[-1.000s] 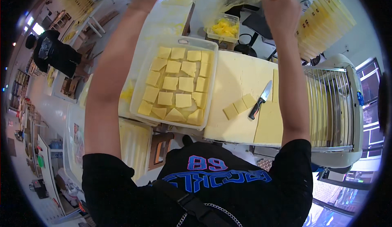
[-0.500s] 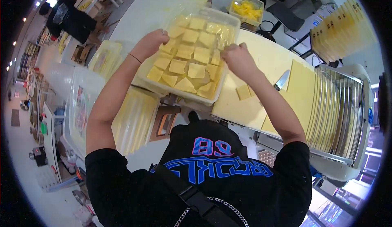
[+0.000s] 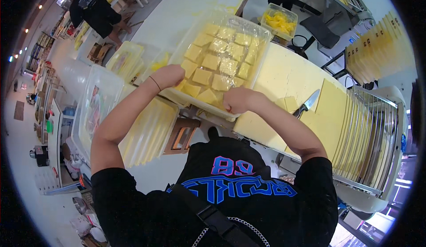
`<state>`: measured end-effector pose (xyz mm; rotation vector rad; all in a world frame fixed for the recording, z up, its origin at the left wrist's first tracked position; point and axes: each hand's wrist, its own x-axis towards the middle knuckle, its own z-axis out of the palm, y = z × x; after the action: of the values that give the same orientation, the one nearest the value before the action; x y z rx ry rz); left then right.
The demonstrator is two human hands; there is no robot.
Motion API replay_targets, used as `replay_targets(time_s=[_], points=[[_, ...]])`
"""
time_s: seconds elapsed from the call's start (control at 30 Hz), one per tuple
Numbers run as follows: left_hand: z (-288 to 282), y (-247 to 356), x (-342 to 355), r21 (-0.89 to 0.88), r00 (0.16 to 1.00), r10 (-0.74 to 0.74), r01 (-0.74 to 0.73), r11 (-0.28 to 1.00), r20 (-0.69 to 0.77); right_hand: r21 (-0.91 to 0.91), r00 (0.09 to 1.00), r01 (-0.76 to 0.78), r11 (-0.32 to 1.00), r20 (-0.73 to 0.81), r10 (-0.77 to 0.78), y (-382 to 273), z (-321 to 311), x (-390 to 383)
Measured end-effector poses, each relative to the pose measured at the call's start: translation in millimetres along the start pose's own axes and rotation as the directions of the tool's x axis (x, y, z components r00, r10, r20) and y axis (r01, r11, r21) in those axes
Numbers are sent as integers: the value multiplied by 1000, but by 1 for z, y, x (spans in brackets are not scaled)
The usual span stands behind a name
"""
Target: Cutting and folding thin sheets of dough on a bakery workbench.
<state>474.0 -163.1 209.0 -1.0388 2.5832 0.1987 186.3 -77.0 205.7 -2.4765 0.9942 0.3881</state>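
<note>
A clear plastic tub [image 3: 262,47] holds rows of flat yellow squares [image 3: 211,62]. Thin clear plastic film [image 3: 230,51] stretches over them, shiny and wrinkled on the right. My left hand [image 3: 172,75] is closed on the film at the tub's left side, close to the near left corner. Near the front right of the tub, my right hand [image 3: 241,100] is closed with fingers curled on the film's near edge. The film between both hands is hard to make out against the squares.
Right of the tub, a knife [image 3: 307,103] and small yellow pieces [image 3: 288,103] lie on a pale yellow board [image 3: 279,71]. Farther right stands a slatted metal rack [image 3: 370,134]. A tub of yellow scraps [image 3: 280,21] is behind. One person [image 3: 92,9] works far left.
Both hands have come nearer to me, drawing the film over the front rows of squares. My right hand has dropped to the tub's near edge.
</note>
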Motion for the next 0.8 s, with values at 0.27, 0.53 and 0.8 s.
replay_targets(time_s=[0.27,0.53,0.8], points=[[-1,16,6,183,984,-163,174,968,-72,145,999,28,989,-36,-23,0,-11,-25],[-54,7,122,-157,786,208,-359,920,-582,513,269,-221,829,-786,557,99,-15,-28],[-65,-28,219,-738,394,-734,177,651,-552,904,34,-19,428,-427,904,229,-27,43]])
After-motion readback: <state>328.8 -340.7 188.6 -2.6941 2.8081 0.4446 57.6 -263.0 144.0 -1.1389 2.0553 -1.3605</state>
